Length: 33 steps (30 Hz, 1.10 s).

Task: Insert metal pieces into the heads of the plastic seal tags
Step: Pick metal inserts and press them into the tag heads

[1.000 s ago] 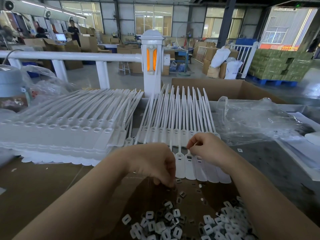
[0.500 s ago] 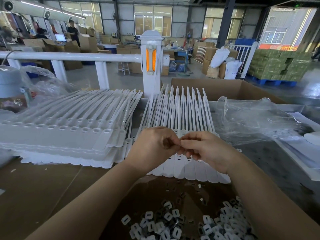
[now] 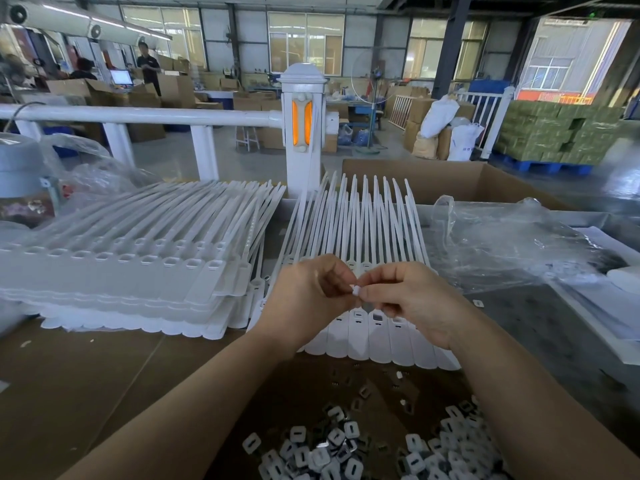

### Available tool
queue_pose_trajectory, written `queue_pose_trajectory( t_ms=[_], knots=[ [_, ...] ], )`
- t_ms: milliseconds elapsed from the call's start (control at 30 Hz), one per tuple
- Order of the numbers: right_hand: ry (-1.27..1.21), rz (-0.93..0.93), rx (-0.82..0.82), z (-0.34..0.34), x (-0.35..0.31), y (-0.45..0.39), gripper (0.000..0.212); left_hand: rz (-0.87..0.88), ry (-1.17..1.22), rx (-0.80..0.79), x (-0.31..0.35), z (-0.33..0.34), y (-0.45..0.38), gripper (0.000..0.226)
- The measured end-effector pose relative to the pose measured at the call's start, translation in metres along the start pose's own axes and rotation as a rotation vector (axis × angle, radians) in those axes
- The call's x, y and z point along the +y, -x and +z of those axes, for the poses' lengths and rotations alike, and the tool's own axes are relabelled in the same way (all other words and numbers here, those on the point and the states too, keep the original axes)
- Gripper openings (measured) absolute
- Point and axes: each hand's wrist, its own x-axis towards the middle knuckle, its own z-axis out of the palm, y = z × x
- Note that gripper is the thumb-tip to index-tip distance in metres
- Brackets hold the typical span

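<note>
My left hand and my right hand meet above a row of white plastic seal tags lying side by side on the table. Between the fingertips of both hands sits a small white piece; the right thumb and forefinger pinch it, and the left fingers curl against it. One tag head below the hands shows a dark slot. Loose small metal pieces and white caps lie heaped on the cardboard near me.
A big stack of white seal tags fills the left of the table. Crumpled clear plastic bags lie at the right, an open cardboard box behind. A white railing post stands beyond the table.
My left hand rose from the pile of small pieces and joined the right hand above the tags. Both hands now hold a small white piece between their fingertips.
</note>
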Motion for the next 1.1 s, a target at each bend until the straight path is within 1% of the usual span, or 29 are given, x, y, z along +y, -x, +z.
queue_pose_trajectory(
  t_ms=[133, 200, 300, 400, 500, 733, 1000, 1100],
  knots=[
    [0.009, -0.014, 0.012, -0.001, -0.002, 0.001, 0.012, -0.023, -0.052, 0.008, -0.002, 0.002, 0.0, 0.025],
    [0.013, 0.004, 0.044, -0.003, -0.002, 0.001, 0.011, -0.04, -0.107, -0.013, -0.004, 0.002, 0.0, 0.023],
    [0.159, 0.08, 0.14, -0.007, 0.002, 0.0, 0.009, 0.009, -0.231, -0.113, -0.009, 0.003, 0.002, 0.016],
    [0.318, 0.138, 0.189, -0.007, 0.005, 0.0, 0.008, 0.076, -0.354, -0.2, -0.011, 0.005, 0.005, 0.011],
    [0.388, 0.162, 0.186, -0.006, 0.005, 0.001, 0.01, 0.124, -0.443, -0.232, -0.013, 0.007, 0.005, 0.009],
    [0.441, 0.177, 0.166, -0.003, 0.004, -0.001, 0.021, 0.128, -0.476, -0.248, -0.016, 0.008, 0.003, 0.009],
    [0.567, 0.205, 0.119, -0.001, 0.002, -0.004, 0.009, 0.137, -0.467, -0.266, -0.017, 0.008, 0.002, 0.008],
    [0.582, 0.215, 0.107, 0.0, 0.002, -0.003, 0.009, 0.168, -0.506, -0.292, -0.016, 0.008, 0.002, 0.013]
  ],
)
